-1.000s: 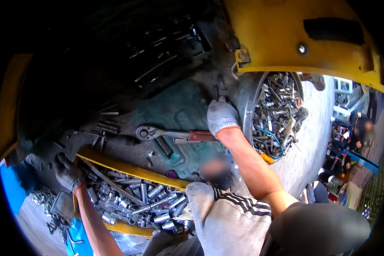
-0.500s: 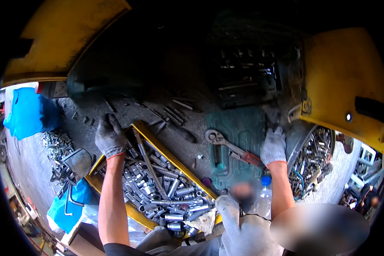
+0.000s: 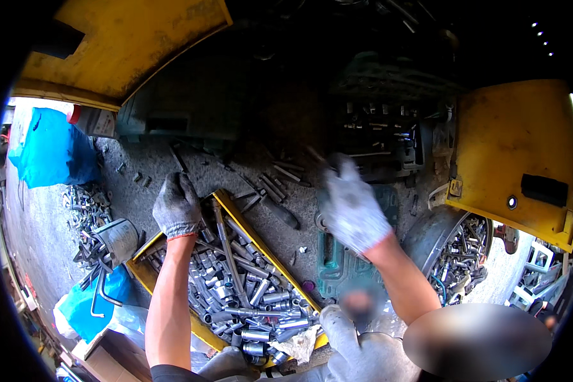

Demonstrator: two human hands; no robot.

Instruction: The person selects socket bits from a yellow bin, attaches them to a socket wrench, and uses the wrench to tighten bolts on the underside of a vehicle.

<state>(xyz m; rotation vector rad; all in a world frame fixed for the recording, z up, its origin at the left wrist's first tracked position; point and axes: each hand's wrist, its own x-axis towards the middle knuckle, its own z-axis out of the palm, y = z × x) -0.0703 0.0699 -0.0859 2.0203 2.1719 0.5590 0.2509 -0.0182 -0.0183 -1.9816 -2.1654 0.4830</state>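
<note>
My left hand [image 3: 177,205], in a grey glove with an orange cuff, is closed at the far left side of the yellow metal tray [image 3: 267,254]; whatever its fingers grip is hidden. Sockets and bars [image 3: 248,286] fill the tray. My right hand [image 3: 355,207], gloved alike and smeared by motion, hovers over the green plastic case lid [image 3: 344,267]. From its fingertips a slim rod-shaped piece [image 3: 314,153] seems to stick out, too blurred to name. Under this hand lies a ratchet wrench, mostly covered. The open socket case [image 3: 379,137] stands just beyond, in shadow.
Loose bars [image 3: 274,186] and a dark-handled tool [image 3: 280,213] lie on the grey surface. A round container of metal parts [image 3: 461,254] is at right. Yellow panels [image 3: 516,146] flank both sides. At left are a blue bag [image 3: 56,149] and a tin of hex keys [image 3: 118,237].
My right hand has swung left and away from me, from beside the ratchet wrench to above it, carrying the slim piece. My left hand keeps its place by the tray. The view has shifted slightly.
</note>
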